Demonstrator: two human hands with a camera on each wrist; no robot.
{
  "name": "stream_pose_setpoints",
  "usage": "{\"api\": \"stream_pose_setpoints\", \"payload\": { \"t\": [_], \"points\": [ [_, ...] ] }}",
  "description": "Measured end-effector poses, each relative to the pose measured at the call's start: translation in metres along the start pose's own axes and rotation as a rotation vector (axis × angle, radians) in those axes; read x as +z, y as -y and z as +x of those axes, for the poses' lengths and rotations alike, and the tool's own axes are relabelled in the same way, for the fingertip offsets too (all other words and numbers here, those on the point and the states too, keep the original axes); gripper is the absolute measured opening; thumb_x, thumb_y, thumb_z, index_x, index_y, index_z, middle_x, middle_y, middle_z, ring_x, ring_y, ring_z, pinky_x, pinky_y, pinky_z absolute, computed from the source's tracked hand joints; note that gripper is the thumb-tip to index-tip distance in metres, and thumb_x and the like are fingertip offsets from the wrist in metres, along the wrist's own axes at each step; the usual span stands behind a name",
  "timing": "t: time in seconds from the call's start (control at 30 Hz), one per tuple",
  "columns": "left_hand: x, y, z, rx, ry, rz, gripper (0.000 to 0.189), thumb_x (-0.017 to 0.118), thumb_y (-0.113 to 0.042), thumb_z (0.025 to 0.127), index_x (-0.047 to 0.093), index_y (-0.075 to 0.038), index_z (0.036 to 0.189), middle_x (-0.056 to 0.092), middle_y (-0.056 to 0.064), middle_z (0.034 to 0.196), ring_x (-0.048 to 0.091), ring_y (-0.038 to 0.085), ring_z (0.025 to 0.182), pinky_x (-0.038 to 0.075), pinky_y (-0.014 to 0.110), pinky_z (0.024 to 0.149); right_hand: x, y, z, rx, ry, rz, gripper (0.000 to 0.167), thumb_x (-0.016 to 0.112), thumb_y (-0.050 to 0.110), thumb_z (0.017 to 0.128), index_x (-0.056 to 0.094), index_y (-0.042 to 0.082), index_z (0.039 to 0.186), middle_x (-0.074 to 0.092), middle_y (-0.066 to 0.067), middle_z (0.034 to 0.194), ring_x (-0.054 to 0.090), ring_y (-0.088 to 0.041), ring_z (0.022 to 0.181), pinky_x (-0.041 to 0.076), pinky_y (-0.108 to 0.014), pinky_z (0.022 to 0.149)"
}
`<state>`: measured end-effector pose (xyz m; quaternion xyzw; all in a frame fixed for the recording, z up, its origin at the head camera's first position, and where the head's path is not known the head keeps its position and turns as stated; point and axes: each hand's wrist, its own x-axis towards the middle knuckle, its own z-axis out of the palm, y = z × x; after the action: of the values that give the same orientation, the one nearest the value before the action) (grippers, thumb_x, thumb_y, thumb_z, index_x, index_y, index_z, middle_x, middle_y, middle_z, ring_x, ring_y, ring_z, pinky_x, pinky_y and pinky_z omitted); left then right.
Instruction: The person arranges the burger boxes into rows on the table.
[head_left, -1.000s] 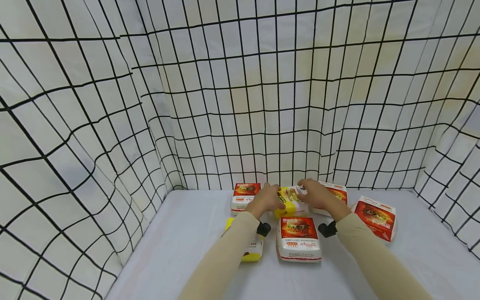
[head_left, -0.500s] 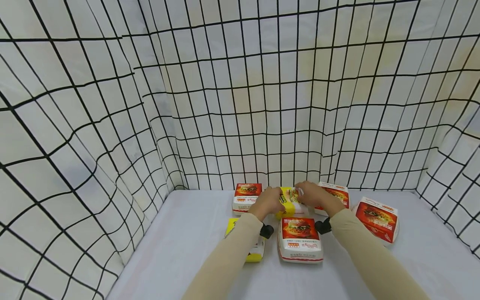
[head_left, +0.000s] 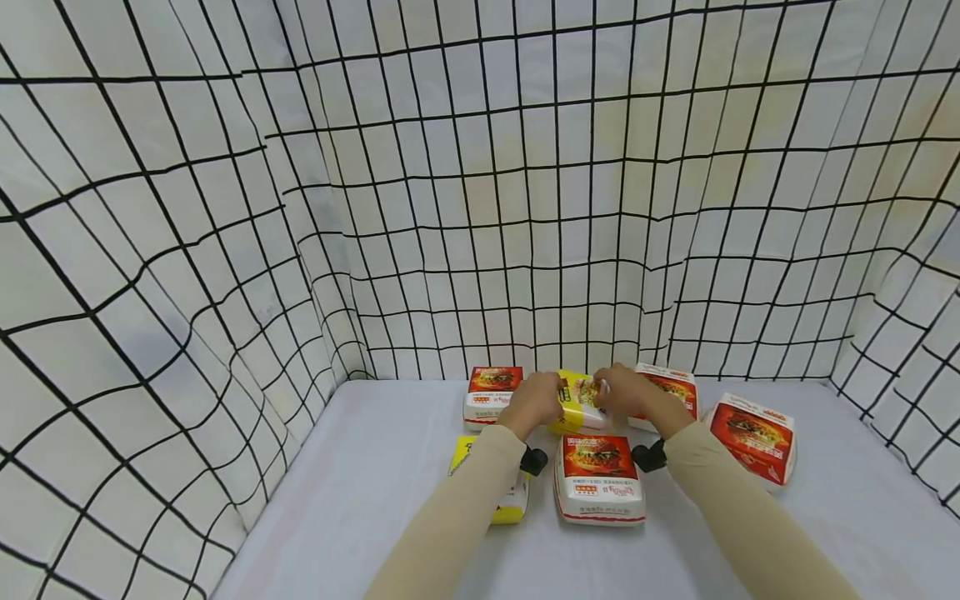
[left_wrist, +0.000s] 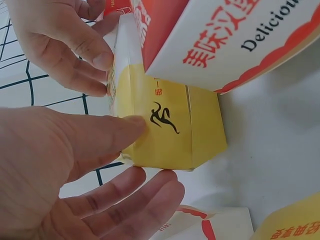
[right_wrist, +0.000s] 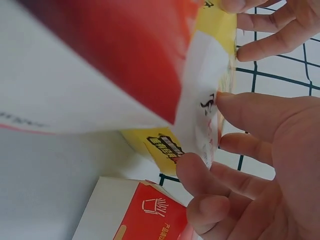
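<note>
Yellow carton (head_left: 579,404), in the head view, sits toward the back of the table (head_left: 337,492), behind the front box (head_left: 598,479) and between the back left box (head_left: 491,396) and the back right box (head_left: 671,387). Left hand (head_left: 532,406) and right hand (head_left: 628,392) hold it from opposite sides; whether its base touches the table is hard to tell from here, with the front box in the way.

From the left wrist, the left thumb lies on the smooth yellow side panel (left_wrist: 162,135), fingers brought round the adjoining edge, so that hand has a narrow hold on the carton. It looks like folded paperboard, probably light, stiff along the creases and softer mid-panel. A firm push by the thumb would likely dent it, and the printed face could slide under dry fingers.

From the right wrist, the right hand also has a pinching hold, thumb and fingers about the white end (right_wrist: 202,80). That end looks rumpled, which suggests thin board that gives easily. Best taken at both ends, close to the folded corners, with even, gentle pressure.
</note>
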<state>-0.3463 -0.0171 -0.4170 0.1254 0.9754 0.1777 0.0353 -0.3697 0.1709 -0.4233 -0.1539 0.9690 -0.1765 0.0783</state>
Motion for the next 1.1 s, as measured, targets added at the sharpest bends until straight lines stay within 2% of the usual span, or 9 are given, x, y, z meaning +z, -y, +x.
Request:
{"api": "stream_pose_setpoints", "payload": {
  "t": [0.13,0.33,0.5,0.67,0.8,0.97,1.1],
  "points": [
    [0.001,-0.001,0.001,-0.002,-0.031,0.013,0.035,0.072,-0.007,0.089,0.071,-0.009,0.124,0.072,0.007,0.119,0.061,0.019,0.095,0.055,0.035,0.077,0.0,-0.003,-0.003,-0.017,-0.006,0.002,0.05,0.072,0.023,0.094,0.06,-0.001,0.136,0.058,-0.025,0.129,0.06,-0.031,0.108,0.052,-0.052,0.095],
    [0.002,-0.001,0.001,-0.009,-0.069,-0.001,0.034,0.071,-0.007,0.09,0.071,-0.008,0.124,0.07,0.009,0.119,0.061,0.021,0.099,0.055,0.037,0.081,-0.002,-0.005,-0.008,-0.031,-0.015,-0.002,0.052,0.073,0.023,0.093,0.059,-0.003,0.136,0.059,-0.025,0.13,0.059,-0.033,0.112,0.05,-0.054,0.1],
    [0.003,0.0,0.0,-0.026,-0.095,-0.002,0.032,0.071,-0.01,0.09,0.07,-0.008,0.122,0.069,0.01,0.117,0.06,0.021,0.1,0.055,0.038,0.084,-0.002,-0.006,-0.012,-0.021,-0.024,0.008,0.054,0.073,0.023,0.092,0.058,-0.004,0.137,0.057,-0.027,0.129,0.059,-0.033,0.109,0.051,-0.055,0.099],
    [0.004,0.002,-0.001,-0.059,-0.111,-0.025,0.025,0.073,-0.017,0.089,0.069,-0.008,0.112,0.069,0.007,0.1,0.058,0.02,0.084,0.05,0.036,0.069,-0.002,-0.007,-0.015,0.027,-0.032,0.047,0.059,0.072,0.023,0.093,0.053,-0.003,0.143,0.054,-0.028,0.134,0.059,-0.032,0.108,0.051,-0.056,0.1],
    [0.003,0.001,-0.002,-0.062,-0.085,-0.047,0.026,0.074,-0.02,0.088,0.069,-0.008,0.112,0.071,0.006,0.098,0.058,0.02,0.078,0.049,0.035,0.066,-0.002,-0.006,-0.015,0.029,-0.026,0.045,0.056,0.071,0.022,0.094,0.054,-0.003,0.141,0.055,-0.028,0.132,0.059,-0.032,0.106,0.051,-0.056,0.098],
    [0.002,-0.002,-0.003,-0.037,-0.031,-0.035,0.034,0.075,-0.025,0.09,0.07,-0.011,0.12,0.074,0.004,0.11,0.061,0.018,0.083,0.053,0.037,0.073,-0.001,-0.006,-0.014,0.026,-0.02,0.013,0.052,0.071,0.023,0.094,0.057,-0.002,0.137,0.058,-0.025,0.126,0.058,-0.03,0.1,0.051,-0.055,0.096],
    [0.001,-0.004,-0.004,-0.033,-0.016,-0.046,0.04,0.077,-0.028,0.089,0.069,-0.011,0.125,0.073,0.004,0.111,0.059,0.018,0.084,0.051,0.035,0.071,0.0,-0.006,-0.013,0.023,-0.022,-0.009,0.053,0.072,0.025,0.094,0.058,-0.001,0.137,0.059,-0.025,0.125,0.059,-0.03,0.099,0.051,-0.056,0.096]
  ]
}}
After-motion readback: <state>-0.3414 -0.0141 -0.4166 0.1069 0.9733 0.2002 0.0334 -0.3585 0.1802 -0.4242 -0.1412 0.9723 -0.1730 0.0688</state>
